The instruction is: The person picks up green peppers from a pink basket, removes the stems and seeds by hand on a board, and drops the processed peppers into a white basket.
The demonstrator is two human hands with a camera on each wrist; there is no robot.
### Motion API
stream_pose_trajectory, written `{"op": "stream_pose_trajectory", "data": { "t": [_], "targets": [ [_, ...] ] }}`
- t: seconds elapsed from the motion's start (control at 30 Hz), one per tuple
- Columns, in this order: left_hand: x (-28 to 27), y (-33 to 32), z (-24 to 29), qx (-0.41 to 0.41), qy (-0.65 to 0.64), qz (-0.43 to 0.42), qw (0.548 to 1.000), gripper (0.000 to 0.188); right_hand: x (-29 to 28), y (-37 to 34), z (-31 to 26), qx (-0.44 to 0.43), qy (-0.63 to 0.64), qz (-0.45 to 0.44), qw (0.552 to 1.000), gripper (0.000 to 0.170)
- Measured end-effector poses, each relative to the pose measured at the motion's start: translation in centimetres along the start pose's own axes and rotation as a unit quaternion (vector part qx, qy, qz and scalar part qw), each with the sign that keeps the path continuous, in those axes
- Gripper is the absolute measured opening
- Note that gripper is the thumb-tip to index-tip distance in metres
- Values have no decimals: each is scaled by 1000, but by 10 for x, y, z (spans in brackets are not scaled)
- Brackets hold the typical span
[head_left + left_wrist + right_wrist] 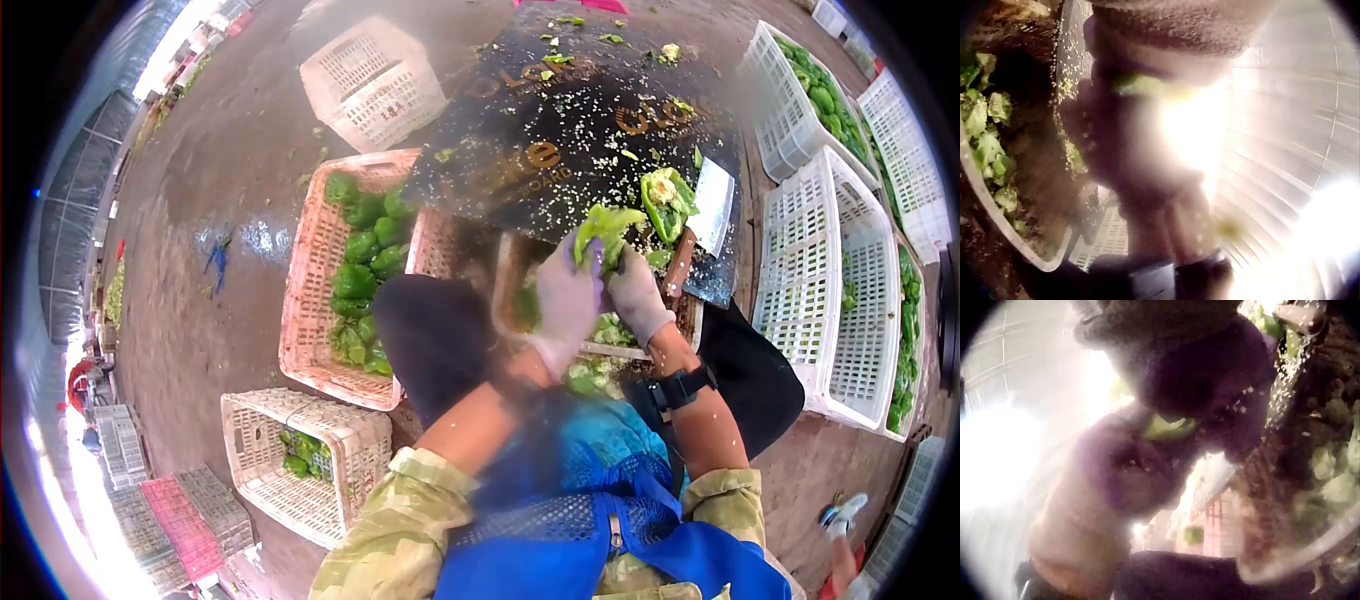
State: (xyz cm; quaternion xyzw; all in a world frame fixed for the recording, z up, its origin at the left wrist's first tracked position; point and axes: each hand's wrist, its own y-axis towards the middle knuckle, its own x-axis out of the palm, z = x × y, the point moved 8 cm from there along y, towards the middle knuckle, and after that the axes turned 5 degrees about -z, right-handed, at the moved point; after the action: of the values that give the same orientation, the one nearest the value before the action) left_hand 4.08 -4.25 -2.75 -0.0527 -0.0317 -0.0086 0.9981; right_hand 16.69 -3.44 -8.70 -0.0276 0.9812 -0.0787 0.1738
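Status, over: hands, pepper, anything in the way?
Left hand and right hand both gripping green pepper. Second pepper, cut open, on board. Cleaver lies beside it, near right hand.

The desk (500,120) has a black top with brownish-gold lettering (543,155). Pale seeds (600,165) are strewn over much of it, with scraps of green (611,38) toward the far end. Near the front lies an opened green pepper (668,203), just beside a broad-bladed knife (714,205), whose brown handle points toward the near edge. The brown floor (180,210), wet in patches, carries slatted plastic crates (372,85) and a small blue thing (217,262).
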Motion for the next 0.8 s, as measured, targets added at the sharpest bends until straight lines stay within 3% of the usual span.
{"op": "stream_pose_trajectory", "data": {
  "t": [0.1,0.17,0.23,0.3,0.43,0.47,0.57,0.63,0.7,0.73,0.8],
  "targets": [
    [-7,15,-30,-133,-195,-17,972,31,0,-25,-13,100,223,-130,961,36],
    [-17,19,-27,-141,-170,-16,975,29,3,-34,9,183,174,-208,945,33],
    [-13,17,-19,-146,-194,-27,970,27,-6,-29,-10,85,99,-186,974,37],
    [-13,19,-17,-114,-94,-39,988,28,-13,-30,-24,146,324,-145,923,45],
    [-3,13,12,31,22,-37,999,34,-17,-35,-50,135,422,-74,894,32],
    [4,5,15,-31,-85,-56,994,32,-14,-31,-45,140,423,-68,893,29],
    [3,7,10,46,-55,-65,995,30,-9,-18,-25,84,420,-60,902,26],
    [6,2,15,7,-26,-61,998,30,-7,-14,-19,77,423,-40,902,30],
    [8,1,9,-21,-6,-67,998,30,-6,-19,-11,123,477,28,870,35],
    [11,1,15,12,-51,-65,997,31,-3,-15,-4,107,465,16,879,43],
    [7,5,11,-18,-119,-50,991,31,1,-17,-9,107,473,-17,874,44]
  ]
}}
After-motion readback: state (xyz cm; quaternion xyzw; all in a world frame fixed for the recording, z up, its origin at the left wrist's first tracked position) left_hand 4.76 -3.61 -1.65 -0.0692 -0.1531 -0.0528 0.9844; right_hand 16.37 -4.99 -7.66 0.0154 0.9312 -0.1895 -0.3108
